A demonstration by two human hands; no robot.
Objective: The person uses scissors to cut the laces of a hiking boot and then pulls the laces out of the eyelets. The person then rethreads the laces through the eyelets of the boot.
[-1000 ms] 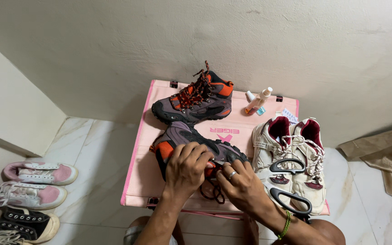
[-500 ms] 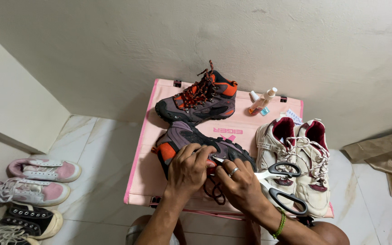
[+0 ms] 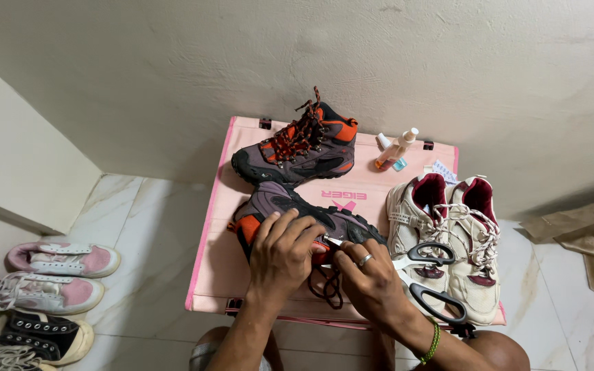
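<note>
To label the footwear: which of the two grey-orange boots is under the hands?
The nearer boot, under both hands; the other boot lies untouched near the wall.

On the folding table [image 3: 218, 275], a hiking boot [image 3: 280, 206] lies at the centre under both hands: left hand [image 3: 284, 254] at 7 o'clock, right hand [image 3: 372, 278] at 5. A second hiking boot [image 3: 297, 148] stands behind at 12. Bottles [image 3: 394, 148] sit at 1, sneakers [image 3: 448, 240] at 3, scissors [image 3: 427, 275] upon them. Three shoes [image 3: 42, 288] line the floor at 9.
</note>
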